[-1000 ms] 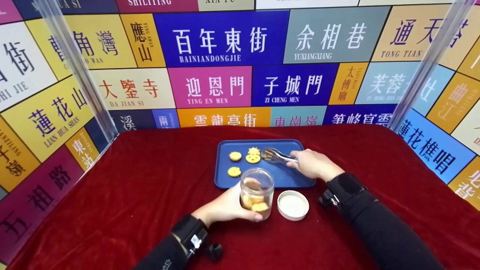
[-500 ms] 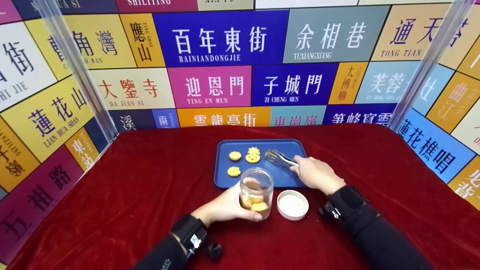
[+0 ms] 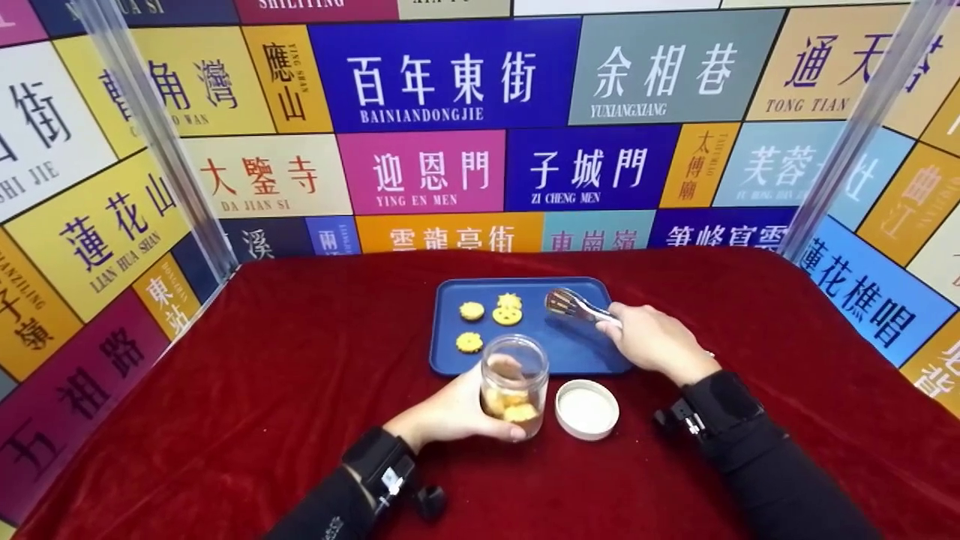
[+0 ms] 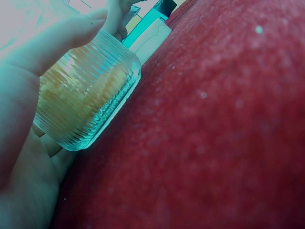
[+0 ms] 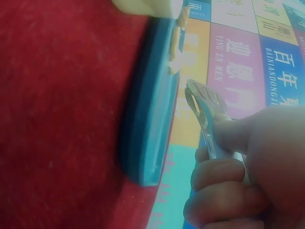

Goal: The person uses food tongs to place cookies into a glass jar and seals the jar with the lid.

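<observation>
My left hand (image 3: 450,409) grips a clear glass jar (image 3: 534,367) with its mouth up and yellow cookies (image 3: 519,414) in the bottom. In the left wrist view, the thumb lies across the ribbed jar wall (image 4: 112,50). My right hand (image 3: 660,343) holds metal tongs (image 3: 574,304) over the right part of a blue tray (image 3: 577,354). The tong heads (image 5: 202,95) stand close together in the right wrist view, with no cookie showing between them. On the tray's left half lie a round cookie (image 3: 472,310), a scalloped cookie (image 3: 469,343) and an overlapping pair (image 3: 507,315).
A round white lid (image 3: 587,410) lies just right of the jar, in front of the tray. Red cloth (image 3: 300,390) covers the table. Behind it rises a wall of coloured signs (image 3: 442,75), with clear posts (image 3: 161,142) at the left and right corners.
My right hand has drawn the tongs rightward, away from the overlapping cookies. My left hand and the jar stay where they were, and the cookies on the tray have not moved.
</observation>
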`<state>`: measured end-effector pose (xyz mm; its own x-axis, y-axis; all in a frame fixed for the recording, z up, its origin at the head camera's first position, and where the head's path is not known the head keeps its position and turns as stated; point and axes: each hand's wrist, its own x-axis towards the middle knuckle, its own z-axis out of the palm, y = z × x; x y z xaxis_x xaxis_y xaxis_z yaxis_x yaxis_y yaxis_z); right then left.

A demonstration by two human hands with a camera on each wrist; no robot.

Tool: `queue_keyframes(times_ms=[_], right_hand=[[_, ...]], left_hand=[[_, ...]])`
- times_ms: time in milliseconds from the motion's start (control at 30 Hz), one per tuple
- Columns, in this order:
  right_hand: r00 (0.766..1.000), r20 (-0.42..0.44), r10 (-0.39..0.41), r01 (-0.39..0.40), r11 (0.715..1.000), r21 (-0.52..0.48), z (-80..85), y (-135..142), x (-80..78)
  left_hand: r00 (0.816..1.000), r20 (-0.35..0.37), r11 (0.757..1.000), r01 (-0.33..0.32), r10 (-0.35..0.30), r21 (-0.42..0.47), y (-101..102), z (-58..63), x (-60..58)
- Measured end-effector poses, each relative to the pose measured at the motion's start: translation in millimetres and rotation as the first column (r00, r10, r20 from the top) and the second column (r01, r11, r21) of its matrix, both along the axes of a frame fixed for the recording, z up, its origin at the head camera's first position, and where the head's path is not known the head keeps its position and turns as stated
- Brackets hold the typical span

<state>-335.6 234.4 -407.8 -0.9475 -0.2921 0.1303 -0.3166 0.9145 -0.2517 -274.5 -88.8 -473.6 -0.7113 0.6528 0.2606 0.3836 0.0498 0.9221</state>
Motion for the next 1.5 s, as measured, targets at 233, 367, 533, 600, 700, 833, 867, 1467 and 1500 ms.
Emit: queue_keyframes(times_ms=[233,367,533,600,700,833,867,1467,1500], right_hand=[[1.000,-0.019,0.011,-0.011,1.000,-0.009,12.8,8.7,6.5],[0.994,-0.086,0.068,-0.065,0.997,0.034,22.3,12.4,10.2],[0.977,-0.138,0.160,-0.154,0.987,0.052,34.4,12.3,15.1],[0.974,-0.131,0.183,-0.178,0.983,0.044,38.7,11.8,17.3],[0.969,-0.122,0.215,-0.213,0.977,0.034,45.5,11.9,21.0],[0.962,-0.120,0.247,-0.247,0.969,0.019,55.4,13.0,27.5],[0.960,-0.117,0.253,-0.254,0.967,0.012,58.2,13.3,29.6],[0.902,-0.087,0.422,-0.423,0.906,0.012,94.5,-7.0,75.5],[0.901,-0.077,0.427,-0.428,0.904,0.016,94.2,-7.6,75.7]], left_hand=[[1.000,0.005,1.000,-0.007,0.007,-0.020,0.3,-0.5,-1.2],[1.000,-0.005,0.999,-0.022,0.022,-0.041,0.7,-0.2,-1.4],[1.000,-0.008,0.999,-0.017,0.017,-0.036,0.4,-0.8,-1.3],[1.000,-0.012,0.999,-0.012,0.011,-0.031,0.4,-0.8,-1.0],[1.000,-0.016,0.999,-0.013,0.012,-0.031,0.1,-0.8,-0.4],[1.000,-0.012,0.999,-0.015,0.015,-0.030,0.3,-0.5,0.3],[1.000,-0.009,0.999,-0.016,0.015,-0.030,0.4,-0.3,0.5],[1.000,-0.006,1.000,-0.017,0.017,-0.026,-0.4,-1.3,-1.0],[1.000,-0.007,1.000,-0.017,0.016,-0.025,-0.2,-1.1,-1.0]])
